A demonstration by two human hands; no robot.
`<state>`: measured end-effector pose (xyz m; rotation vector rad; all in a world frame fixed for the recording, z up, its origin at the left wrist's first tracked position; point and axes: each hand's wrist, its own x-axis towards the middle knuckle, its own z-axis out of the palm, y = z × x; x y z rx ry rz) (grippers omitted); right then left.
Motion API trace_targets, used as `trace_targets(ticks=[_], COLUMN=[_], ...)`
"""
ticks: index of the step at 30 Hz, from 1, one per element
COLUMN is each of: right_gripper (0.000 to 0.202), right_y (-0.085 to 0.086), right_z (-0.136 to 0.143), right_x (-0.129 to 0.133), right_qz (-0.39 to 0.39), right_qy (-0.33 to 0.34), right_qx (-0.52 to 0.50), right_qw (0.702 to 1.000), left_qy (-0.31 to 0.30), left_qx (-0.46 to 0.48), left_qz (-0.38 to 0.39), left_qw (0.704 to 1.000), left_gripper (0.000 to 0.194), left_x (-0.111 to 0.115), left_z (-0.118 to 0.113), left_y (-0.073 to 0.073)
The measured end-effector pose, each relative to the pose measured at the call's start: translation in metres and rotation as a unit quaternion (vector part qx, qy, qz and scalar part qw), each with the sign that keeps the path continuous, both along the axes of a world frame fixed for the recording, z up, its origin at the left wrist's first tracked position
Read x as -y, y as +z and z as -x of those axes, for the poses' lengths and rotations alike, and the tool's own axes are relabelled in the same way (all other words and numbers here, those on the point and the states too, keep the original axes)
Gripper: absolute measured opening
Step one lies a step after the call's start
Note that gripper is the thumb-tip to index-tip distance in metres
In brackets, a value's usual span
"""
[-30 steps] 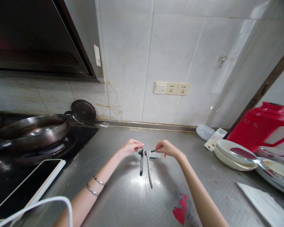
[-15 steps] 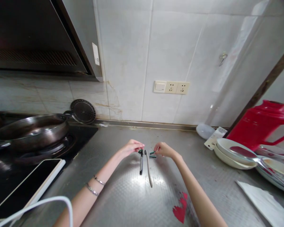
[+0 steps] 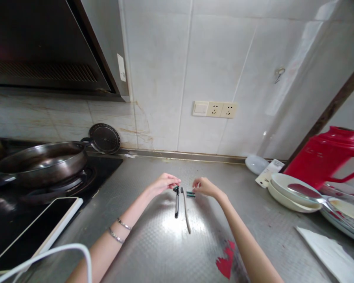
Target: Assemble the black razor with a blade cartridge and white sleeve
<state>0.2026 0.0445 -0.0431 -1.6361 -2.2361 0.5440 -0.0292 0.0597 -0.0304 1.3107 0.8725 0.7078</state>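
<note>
My left hand [image 3: 166,183] has its fingers curled together at the head of a razor [image 3: 177,204] with a dark and grey handle, which lies on the metal counter pointing toward me. Just right of the razor lies a slim grey toothbrush [image 3: 186,214], with its dark head at the far end. Two small dark green bars [image 3: 190,194], resembling razor cartridges, rest side by side right of the toothbrush head. My right hand [image 3: 204,186] hovers beside them, fingers bent with the thumb and fingertips apart, holding nothing visible.
On the left, a pan [image 3: 41,159] sits on the stove, with a phone [image 3: 35,236] and a white cable [image 3: 73,247] nearer. Stacked bowls [image 3: 292,196], a red thermos [image 3: 324,161] and a white tissue [image 3: 330,253] are on the right. A red heart-shaped patch [image 3: 226,261] marks the counter.
The green bar at my right fingertips now lies level alongside the other, and my right fingers have come away from it. My left hand and the razor stay in place.
</note>
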Motion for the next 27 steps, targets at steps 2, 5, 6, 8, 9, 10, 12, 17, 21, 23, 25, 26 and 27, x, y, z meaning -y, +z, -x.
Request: trace_targets(ticks=[2,5,6,8,9,10,12,17,21,23,25,26,27], right_gripper=[0.013,0.016,0.019,0.026,0.028,0.031,0.035,0.031,0.034,0.033,0.031,0.03,0.029], right_y=[0.007,0.026,0.033,0.046,0.05,0.052,0.05,0.022,0.008,0.006,0.005,0.004,0.004], right_z=[0.002,0.013,0.02,0.036,0.046,0.056,0.074,0.102,0.112,0.114,0.115,0.115,0.115], right_x=[0.002,0.012,0.017,0.032,0.04,0.049,0.064,0.08,0.076,0.072,0.07,0.069,0.068], right_qz=[-0.004,0.019,0.039,0.094,0.114,0.128,0.153,0.104,0.07,0.08,0.087,0.087,0.087], right_qy=[-0.009,-0.021,-0.018,0.001,0.009,0.014,0.023,-0.015,-0.048,-0.044,-0.04,-0.039,-0.038], right_qx=[-0.005,-0.02,-0.025,-0.028,-0.022,-0.013,0.017,0.136,0.177,0.177,0.174,0.171,0.168], right_qw=[1.0,0.999,0.999,0.995,0.993,0.992,0.988,0.985,0.981,0.98,0.98,0.981,0.981], left_qy=[0.003,0.013,0.018,0.024,0.028,0.031,0.036,-0.005,-0.023,-0.029,-0.032,-0.034,-0.036], left_qx=[-0.002,-0.019,-0.027,-0.041,-0.052,-0.068,-0.116,-0.175,-0.176,-0.19,-0.206,-0.216,-0.227], left_qz=[-0.005,-0.02,-0.027,-0.043,-0.055,-0.07,-0.115,-0.219,-0.261,-0.264,-0.261,-0.258,-0.256], left_qw=[1.0,1.0,0.999,0.998,0.997,0.995,0.986,0.96,0.949,0.945,0.943,0.941,0.939], left_gripper=[0.03,0.032,0.033,0.036,0.037,0.037,0.037,0.031,0.033,0.035,0.035,0.035,0.035], left_x=[0.0,0.0,0.0,-0.001,-0.001,-0.001,0.002,0.02,0.035,0.04,0.046,0.049,0.052], left_z=[0.0,0.002,0.003,0.006,0.007,0.008,0.01,0.009,0.011,0.013,0.016,0.018,0.019], left_y=[0.002,0.006,0.007,0.011,0.014,0.017,0.026,0.055,0.067,0.067,0.065,0.063,0.061])
